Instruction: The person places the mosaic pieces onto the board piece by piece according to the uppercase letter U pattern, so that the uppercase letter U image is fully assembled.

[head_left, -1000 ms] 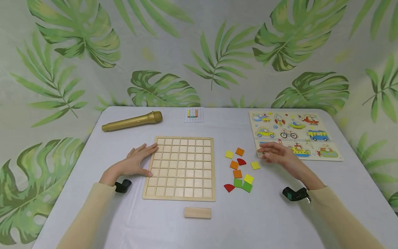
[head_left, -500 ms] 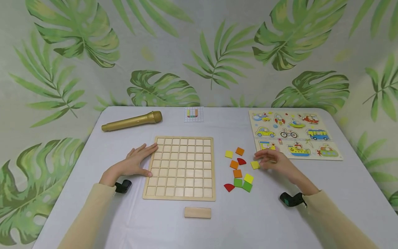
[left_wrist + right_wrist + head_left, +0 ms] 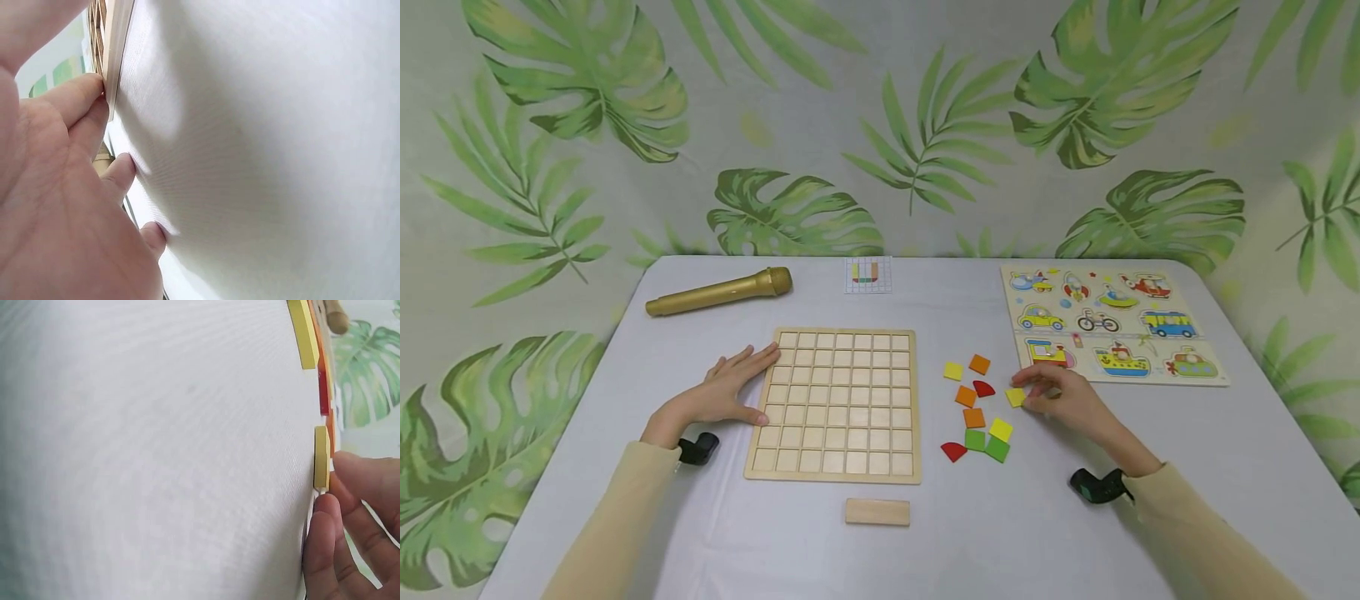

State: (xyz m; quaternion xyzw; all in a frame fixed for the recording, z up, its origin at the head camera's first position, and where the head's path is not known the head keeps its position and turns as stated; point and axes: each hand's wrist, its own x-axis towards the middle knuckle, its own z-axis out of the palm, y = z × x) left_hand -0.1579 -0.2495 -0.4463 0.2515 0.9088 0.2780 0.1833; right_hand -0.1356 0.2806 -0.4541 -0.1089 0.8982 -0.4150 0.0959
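The grid board (image 3: 831,407) is pale wood, checked with darker lines. Beside it lie yellow square tiles (image 3: 1016,397), orange square tiles (image 3: 966,396), green square tiles (image 3: 975,440) and red quarter-circle tiles (image 3: 953,452). The microphone (image 3: 722,295) is gold. The white pattern card (image 3: 868,275) bears a yellow, red, green and orange U over a grid. Multicoloured vehicles cover the cream puzzle board (image 3: 1157,371); green leaves pattern the greyish-white backdrop (image 3: 820,100).

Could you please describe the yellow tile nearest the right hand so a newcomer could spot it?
Right of the gridded wooden board lies a scatter of coloured tiles. Beside the right hand is the yellow tile, the rightmost of them all.
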